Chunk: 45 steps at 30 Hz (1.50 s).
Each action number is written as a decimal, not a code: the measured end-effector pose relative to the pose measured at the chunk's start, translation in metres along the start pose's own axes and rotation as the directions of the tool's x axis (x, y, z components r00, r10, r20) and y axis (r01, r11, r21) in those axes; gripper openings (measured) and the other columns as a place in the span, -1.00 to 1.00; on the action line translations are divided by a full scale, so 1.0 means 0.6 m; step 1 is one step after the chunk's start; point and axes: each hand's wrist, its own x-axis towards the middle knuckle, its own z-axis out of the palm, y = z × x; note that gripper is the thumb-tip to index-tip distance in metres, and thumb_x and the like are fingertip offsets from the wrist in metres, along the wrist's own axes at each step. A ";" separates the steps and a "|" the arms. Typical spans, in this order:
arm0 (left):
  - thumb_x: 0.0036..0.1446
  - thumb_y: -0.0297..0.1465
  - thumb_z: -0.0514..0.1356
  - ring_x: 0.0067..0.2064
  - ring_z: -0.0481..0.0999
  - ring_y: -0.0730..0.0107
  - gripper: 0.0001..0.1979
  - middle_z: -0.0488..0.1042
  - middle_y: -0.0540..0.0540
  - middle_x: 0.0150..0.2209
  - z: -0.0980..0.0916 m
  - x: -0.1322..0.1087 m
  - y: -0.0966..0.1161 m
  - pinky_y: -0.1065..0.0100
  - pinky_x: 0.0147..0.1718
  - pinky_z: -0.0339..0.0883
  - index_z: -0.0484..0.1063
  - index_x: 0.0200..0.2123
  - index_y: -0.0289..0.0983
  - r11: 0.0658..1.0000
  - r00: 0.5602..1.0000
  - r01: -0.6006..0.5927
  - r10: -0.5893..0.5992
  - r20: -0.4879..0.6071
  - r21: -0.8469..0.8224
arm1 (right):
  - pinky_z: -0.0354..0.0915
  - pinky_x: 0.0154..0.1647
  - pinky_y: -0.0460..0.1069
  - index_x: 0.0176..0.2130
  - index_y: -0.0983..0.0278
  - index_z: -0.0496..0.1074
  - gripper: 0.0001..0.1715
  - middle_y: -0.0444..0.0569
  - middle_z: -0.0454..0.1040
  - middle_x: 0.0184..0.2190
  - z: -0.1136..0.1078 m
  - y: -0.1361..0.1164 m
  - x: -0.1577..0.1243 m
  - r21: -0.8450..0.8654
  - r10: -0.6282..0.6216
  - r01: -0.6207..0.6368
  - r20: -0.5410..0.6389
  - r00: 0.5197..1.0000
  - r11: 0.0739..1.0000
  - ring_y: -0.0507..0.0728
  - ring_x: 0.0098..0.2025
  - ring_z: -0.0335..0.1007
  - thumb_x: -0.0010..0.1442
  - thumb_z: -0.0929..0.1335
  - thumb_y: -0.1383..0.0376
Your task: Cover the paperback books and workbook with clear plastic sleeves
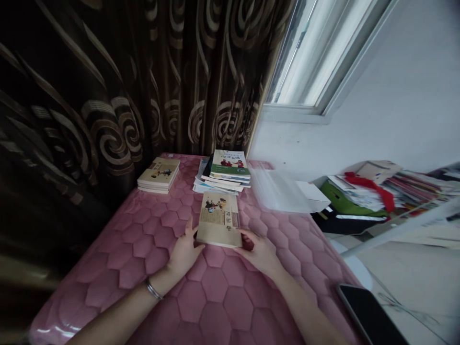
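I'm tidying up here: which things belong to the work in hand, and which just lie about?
In the work: beige book, between left hand and right hand; probably the matching stack.
Lying about, apparently: mixed book pile; phone.

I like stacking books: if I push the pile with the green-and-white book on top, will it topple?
Probably not: the pile looks low and wide. It might slide apart, though, since its edges stick out unevenly. It may feel heavy, as several layers show under the green-and-white book.
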 end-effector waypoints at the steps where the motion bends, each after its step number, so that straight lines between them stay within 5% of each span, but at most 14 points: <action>1: 0.01 -0.62 0.23 -0.02 0.53 0.26 -0.13 0.41 -0.18 0.13 0.000 0.001 0.001 0.33 -0.08 0.40 -0.12 0.31 -0.15 0.999 1.000 0.001 0.000 -0.008 0.042 | 0.44 -0.16 0.09 -0.03 0.13 0.45 -0.50 -0.06 0.56 -0.15 0.001 0.002 0.000 -0.005 0.005 -0.005 -0.003 1.000 1.000 0.17 -0.22 0.51 -0.02 0.43 0.25; 6: 0.03 -0.59 0.25 -0.08 0.56 0.26 -0.28 0.45 -0.18 0.09 -0.001 0.011 -0.011 0.30 -0.08 0.40 0.10 0.24 -0.19 0.986 0.999 -0.049 0.049 0.002 0.159 | 0.45 -0.18 0.08 -0.11 0.14 0.50 -0.60 -0.07 0.58 -0.20 0.000 0.008 -0.002 -0.046 -0.012 0.011 -0.006 1.000 0.999 0.17 -0.26 0.52 -0.01 0.43 0.22; 11: 0.03 -0.60 0.23 0.05 0.48 0.28 -0.59 0.50 -0.12 0.03 -0.018 0.021 -0.029 0.26 0.10 0.29 0.46 -0.02 -0.22 0.940 0.964 -0.266 0.259 0.060 0.212 | 0.45 -0.15 0.08 -0.13 0.14 0.52 -0.62 -0.08 0.57 -0.14 0.000 0.012 -0.001 -0.082 -0.041 0.041 -0.002 0.999 0.996 0.17 -0.21 0.53 -0.03 0.45 0.25; 14: 0.03 -0.59 0.22 -0.07 0.53 0.35 -0.67 0.55 -0.05 -0.09 -0.036 0.032 -0.039 0.32 0.01 0.36 0.53 -0.13 -0.17 0.914 0.934 -0.357 0.345 0.097 0.194 | 0.45 -0.13 0.08 -0.14 0.12 0.52 -0.63 -0.07 0.54 -0.08 0.001 0.018 0.000 -0.096 -0.083 0.081 -0.008 0.997 0.992 0.18 -0.16 0.52 -0.02 0.45 0.25; 21: 0.05 -0.56 0.22 -0.10 0.53 0.41 -0.72 0.54 -0.03 -0.12 -0.055 0.052 -0.065 0.37 -0.06 0.38 0.55 -0.19 -0.15 0.863 0.876 -0.479 0.459 0.146 0.159 | 0.41 -0.04 0.09 -0.15 0.12 0.51 -0.66 -0.03 0.49 -0.03 0.005 0.035 0.001 -0.143 -0.155 0.149 -0.038 0.987 0.979 0.19 -0.04 0.45 0.01 0.44 0.24; 27: -0.01 -0.51 0.28 0.16 0.33 0.17 -0.72 0.31 -0.07 0.20 -0.058 0.040 -0.026 0.03 0.15 0.10 0.54 -0.20 -0.10 0.773 0.844 -0.535 0.504 0.183 0.342 | 0.29 0.04 0.18 -0.12 0.19 0.48 -0.66 0.08 0.31 0.14 0.006 0.004 0.001 -0.331 -0.295 0.264 -0.045 0.954 0.906 0.25 0.07 0.30 0.06 0.40 0.20; 32: -0.02 -0.42 0.31 0.10 0.36 0.17 -0.77 0.45 -0.08 0.05 -0.016 0.037 0.017 0.06 0.08 0.14 0.52 -0.22 -0.15 0.771 0.841 -0.541 0.488 0.235 0.336 | 0.18 0.05 0.24 -0.20 0.14 0.49 -0.76 -0.01 0.34 0.12 0.032 -0.058 0.009 -0.430 -0.313 0.304 0.054 0.948 0.850 0.30 0.13 0.17 0.13 0.38 0.11; 36: 0.03 -0.44 0.28 -0.02 0.42 0.24 -0.95 0.52 -0.07 -0.11 0.005 0.043 0.014 0.17 -0.02 0.20 0.50 -0.37 -0.21 0.766 0.838 -0.544 0.511 0.189 0.343 | 0.16 0.02 0.21 -0.28 0.14 0.50 -0.82 -0.03 0.38 0.09 0.051 -0.068 0.015 -0.470 -0.311 0.300 0.057 0.949 0.830 0.28 0.11 0.18 0.16 0.37 0.11; 45: 0.09 -0.37 0.28 -0.07 0.40 0.30 -0.96 0.56 -0.02 -0.19 -0.046 0.046 -0.025 0.20 -0.04 0.10 0.56 -0.36 -0.15 0.752 0.829 -0.559 0.519 0.210 0.348 | 0.12 -0.04 0.15 -0.28 0.12 0.52 -0.90 -0.08 0.42 0.07 0.019 -0.010 -0.009 -0.452 -0.306 0.273 -0.001 0.952 0.849 0.23 0.08 0.23 0.20 0.36 0.23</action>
